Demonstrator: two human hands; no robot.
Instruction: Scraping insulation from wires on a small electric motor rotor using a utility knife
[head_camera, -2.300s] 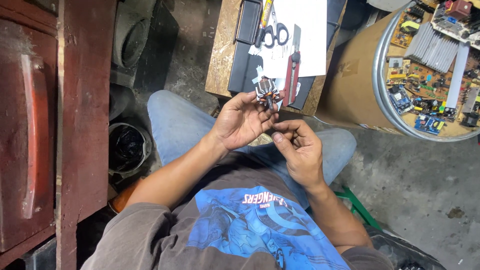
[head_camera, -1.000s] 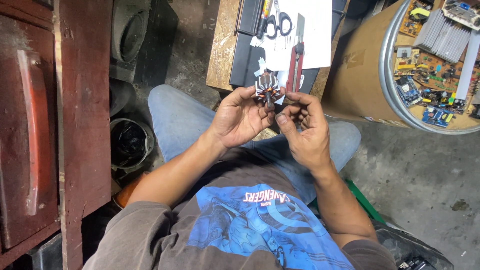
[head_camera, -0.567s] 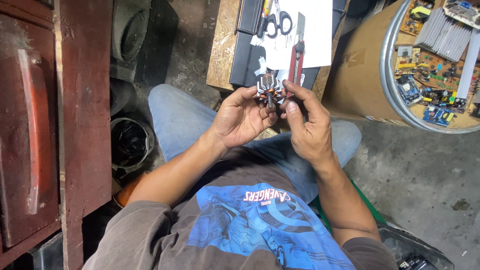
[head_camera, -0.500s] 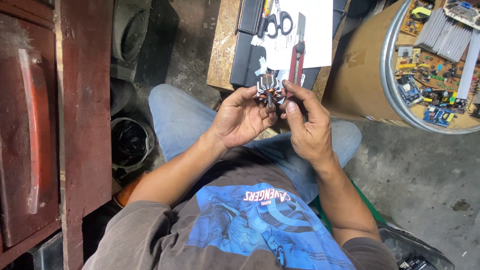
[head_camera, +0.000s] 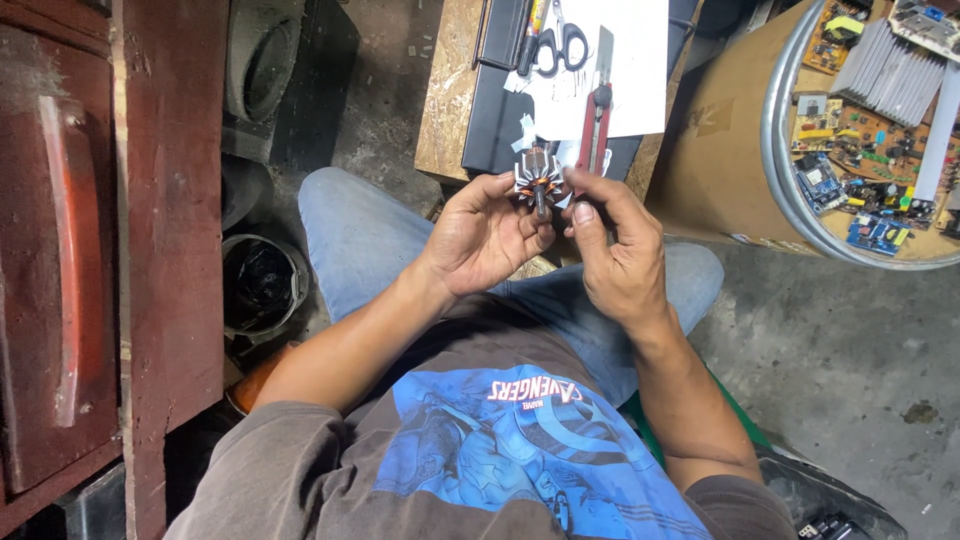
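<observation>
I sit with both hands raised over my lap. My left hand (head_camera: 487, 232) holds a small motor armature (head_camera: 538, 180) with copper windings and a dark shaft, gripped between thumb and fingertips. My right hand (head_camera: 617, 258) is at the armature's right side, thumb and forefinger pinched against it; what the fingers pinch is too small to tell. Just beyond the hands, a red utility knife (head_camera: 597, 118) lies on a white paper sheet (head_camera: 625, 70), and black-handled scissors (head_camera: 560, 42) lie further back.
A low wooden board (head_camera: 450, 95) carries a black case (head_camera: 497, 130), the paper and the tools. A cardboard drum with a metal rim (head_camera: 775, 150) at right holds several circuit boards. A dark red cabinet (head_camera: 110, 230) stands at left, with a black bucket (head_camera: 262, 290) beside my knee.
My right hand has risen from below the armature and closed in on its right side, fingers now pinched against it. My left hand keeps holding the armature in about the same spot.
</observation>
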